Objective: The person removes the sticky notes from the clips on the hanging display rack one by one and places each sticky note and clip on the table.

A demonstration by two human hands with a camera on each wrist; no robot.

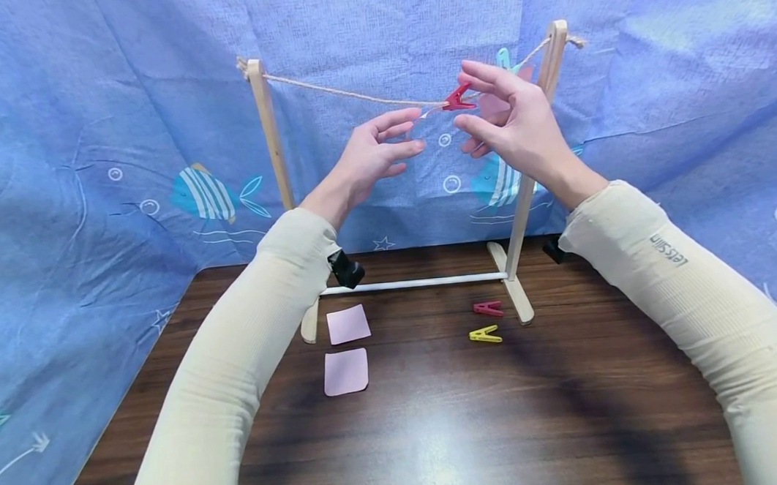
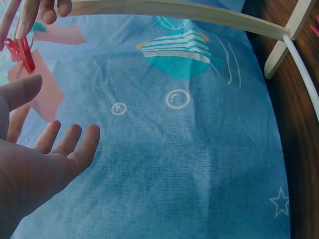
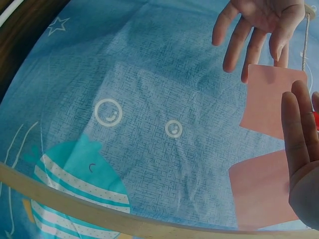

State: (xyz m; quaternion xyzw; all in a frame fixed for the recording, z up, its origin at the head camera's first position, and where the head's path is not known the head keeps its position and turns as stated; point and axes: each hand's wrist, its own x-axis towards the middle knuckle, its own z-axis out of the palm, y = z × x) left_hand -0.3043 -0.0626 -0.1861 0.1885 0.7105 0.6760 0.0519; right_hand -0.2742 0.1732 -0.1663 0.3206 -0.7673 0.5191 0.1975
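blue fish-print cloth (image 1: pixel 386 206) backs a red clothespin (image 1: pixel 458 98) and plain pink paper (image 3: pixel 266 99).

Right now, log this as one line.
left grip: parted, near hanging note | right grip: parted, near upper red clip | rope: also teal clip | table: two pink notes, lower red clip, yellow clip

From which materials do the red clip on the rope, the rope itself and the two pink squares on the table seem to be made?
The red clip looks like moulded plastic: bright, even colour throughout. The rope seems to be natural fibre, perhaps jute: tan, matte, frayed-looking ends. The pink squares are probably paper: thin, matte, evenly coloured.
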